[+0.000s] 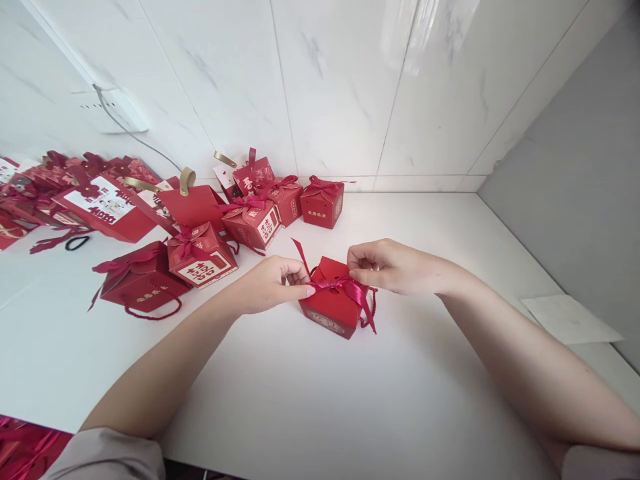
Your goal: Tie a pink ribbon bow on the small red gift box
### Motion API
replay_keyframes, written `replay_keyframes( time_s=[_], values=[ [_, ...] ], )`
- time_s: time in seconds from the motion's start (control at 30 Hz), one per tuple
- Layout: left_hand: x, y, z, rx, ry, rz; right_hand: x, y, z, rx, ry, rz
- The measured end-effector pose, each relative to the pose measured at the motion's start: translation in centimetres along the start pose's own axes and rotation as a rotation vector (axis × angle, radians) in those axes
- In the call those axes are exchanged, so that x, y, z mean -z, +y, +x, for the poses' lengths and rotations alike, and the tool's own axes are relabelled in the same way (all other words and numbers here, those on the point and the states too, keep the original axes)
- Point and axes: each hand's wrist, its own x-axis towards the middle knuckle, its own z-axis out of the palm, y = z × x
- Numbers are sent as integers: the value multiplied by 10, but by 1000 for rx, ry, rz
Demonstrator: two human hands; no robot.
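Note:
In the middle of the white table stands a small red gift box (pixel 326 310) with a pale ornament on its front side. A dark pink satin ribbon (pixel 356 293) is tied in a bow over its folded top, and one tail points up at the left. My left hand (pixel 280 283) pinches the ribbon at the box's left side, thumb against fingers. On the right, my right hand (pixel 377 265) has its fingers closed on the ribbon near the bow's other loop. A twisted red cord handle hangs at the box's right side.
Several ribboned red boxes (pixel 145 283) stand to the left and back, with more red packages (pixel 107 207) behind. A black loop (pixel 77 243) lies among them. A white sheet (pixel 570 319) lies at the right edge. A tiled wall (pixel 340 87) bounds the table (pixel 280 413) behind.

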Motion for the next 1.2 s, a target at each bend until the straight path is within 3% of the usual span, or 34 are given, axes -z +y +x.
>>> replay_keyframes(
  time_s=[0.23,0.4,0.57,0.7,0.8,0.97,1.2],
  values=[
    [5,-5,2,-32,-58,-21,8,-1,-1,-157,7,9],
    [13,-4,0,-26,-87,142,6,-2,0,-187,-21,-47],
    [18,-6,-4,-56,-83,142,9,-4,-4,-171,-34,-65],
    [6,-9,-4,-172,117,122,14,-2,-9,-141,47,-42],
    [-10,-9,0,-270,200,142,11,-2,-9,-72,34,-36],
    [-22,-10,2,-303,154,145,5,-1,-6,75,-1,-95],
    [-14,-6,-1,-229,64,117,4,4,-2,40,-18,-74]
  ],
)
